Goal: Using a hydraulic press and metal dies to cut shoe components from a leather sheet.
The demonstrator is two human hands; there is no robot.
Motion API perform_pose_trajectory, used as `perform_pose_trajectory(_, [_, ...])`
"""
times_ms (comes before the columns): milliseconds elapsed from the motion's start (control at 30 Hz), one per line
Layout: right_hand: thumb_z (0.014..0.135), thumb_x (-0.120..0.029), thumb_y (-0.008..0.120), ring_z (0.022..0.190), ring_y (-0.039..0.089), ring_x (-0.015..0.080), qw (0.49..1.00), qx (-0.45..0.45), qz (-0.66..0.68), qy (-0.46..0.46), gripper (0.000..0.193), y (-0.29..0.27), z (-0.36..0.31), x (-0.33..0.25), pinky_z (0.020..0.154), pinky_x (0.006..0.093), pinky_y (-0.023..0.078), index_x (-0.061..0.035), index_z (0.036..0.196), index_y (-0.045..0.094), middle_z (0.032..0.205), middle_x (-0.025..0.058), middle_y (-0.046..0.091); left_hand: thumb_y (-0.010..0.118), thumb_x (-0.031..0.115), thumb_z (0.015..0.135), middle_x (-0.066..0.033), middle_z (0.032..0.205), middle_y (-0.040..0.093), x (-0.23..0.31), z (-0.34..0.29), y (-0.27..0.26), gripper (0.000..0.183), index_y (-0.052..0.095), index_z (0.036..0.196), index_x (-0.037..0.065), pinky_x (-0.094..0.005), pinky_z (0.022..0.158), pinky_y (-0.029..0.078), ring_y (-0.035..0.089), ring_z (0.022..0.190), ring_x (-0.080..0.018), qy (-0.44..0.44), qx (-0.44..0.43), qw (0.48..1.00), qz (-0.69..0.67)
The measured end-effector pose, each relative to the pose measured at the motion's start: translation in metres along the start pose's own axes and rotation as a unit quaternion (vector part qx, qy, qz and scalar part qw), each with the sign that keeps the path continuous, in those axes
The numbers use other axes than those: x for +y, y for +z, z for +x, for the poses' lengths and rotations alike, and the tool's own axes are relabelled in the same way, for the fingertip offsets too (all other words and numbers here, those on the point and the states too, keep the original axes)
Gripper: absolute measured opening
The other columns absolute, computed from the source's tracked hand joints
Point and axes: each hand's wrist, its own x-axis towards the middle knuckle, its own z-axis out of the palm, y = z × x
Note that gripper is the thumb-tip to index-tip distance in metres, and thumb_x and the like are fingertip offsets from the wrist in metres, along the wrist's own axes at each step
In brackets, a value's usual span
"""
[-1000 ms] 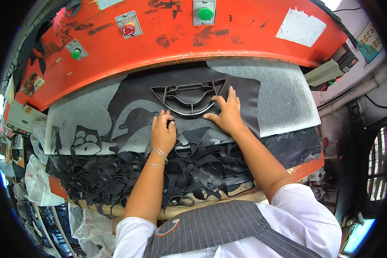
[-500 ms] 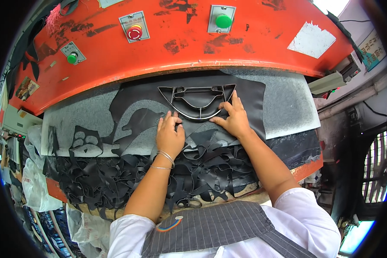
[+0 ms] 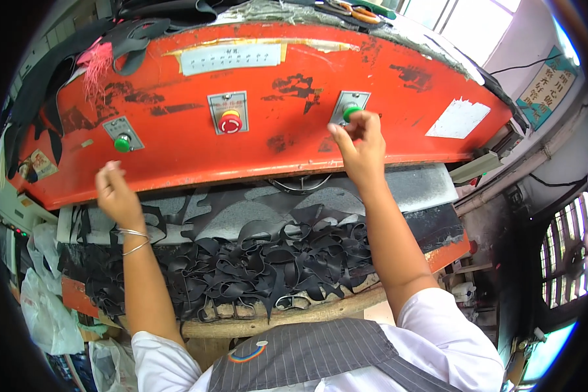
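Note:
My right hand [image 3: 364, 147] is raised at the red press front, its bent fingers over the lower edge of the right green button [image 3: 351, 112] and its thumb apart. It holds nothing; whether a fingertip presses the button cannot be seen. My left hand [image 3: 117, 195], slightly blurred with loosely curled fingers, hangs below the left green button [image 3: 122, 143]. No held thing shows in it. A curved metal cutting die [image 3: 300, 191] lies on the black leather-like sheet [image 3: 245, 193], mostly hidden beneath the red press head [image 3: 281, 147].
Tangled black offcuts [image 3: 261, 268] cover the near edge of the grey cutting board [image 3: 418, 186]. A red stop button [image 3: 230, 122] sits between the green ones. Clear plastic bags [image 3: 49, 307] hang at the left. Orange-handled scissors [image 3: 359, 13] lie atop the machine.
Both hands have left the die and sheet and risen to the press front, the left moving left. The view has tilted up, and the press head now covers most of the die.

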Motion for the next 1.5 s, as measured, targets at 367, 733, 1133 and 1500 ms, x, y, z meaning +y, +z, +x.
perform_pose_trajectory(367, [0.086,-0.009,0.068,0.062,0.053,0.0164,0.998,0.000,0.059,0.031,0.016,-0.049,-0.061,-0.035,0.060,0.0304,0.046,-0.0025,0.090,0.053,0.072,0.0074,0.056,0.050,0.019,0.099,-0.0108,0.071,0.045,0.066,-0.024,-0.065,0.030,0.045,0.077,0.001,-0.0386,0.063,0.040,0.046,0.065,-0.0244,0.134,-0.182,0.967,0.115])
perform_pose_trajectory(733, [0.071,-0.040,0.077,0.101,0.057,0.0314,0.836,-0.514,-0.176,-0.074,0.050,-0.142,-0.299,-0.029,0.085,0.0422,0.047,-0.0053,0.105,0.065,0.100,0.0124,0.063,0.064,0.019,0.084,-0.0123,0.078,0.062,0.140,-0.320,-0.132,0.014,0.066,0.081,0.006,-0.0426,0.067,0.048,0.059,0.075,-0.0326,0.143,-0.456,0.878,0.022])
perform_pose_trajectory(1133, [0.063,-0.028,0.081,0.097,0.059,0.0292,0.829,-0.512,-0.180,-0.133,0.043,-0.134,-0.278,-0.005,0.081,0.0387,0.051,-0.0056,0.096,0.065,0.097,0.0103,0.061,0.069,0.030,0.078,-0.0126,0.079,0.063,0.145,-0.319,-0.103,0.026,0.070,0.078,0.004,-0.0429,0.075,0.047,0.058,0.080,-0.0334,0.081,-0.520,0.837,0.149])
perform_pose_trajectory(1500, [0.080,-0.019,0.056,0.103,0.059,0.0255,0.753,-0.382,-0.113,-0.523,0.031,0.035,-0.039,0.083,0.092,0.0393,0.047,-0.0059,0.107,0.065,0.122,0.0117,0.060,0.058,0.017,0.089,-0.0218,0.110,0.065,0.069,-0.168,0.097,0.032,0.063,0.117,0.002,-0.0408,0.088,0.049,0.062,0.101,-0.0395,0.047,-0.451,0.889,0.065])
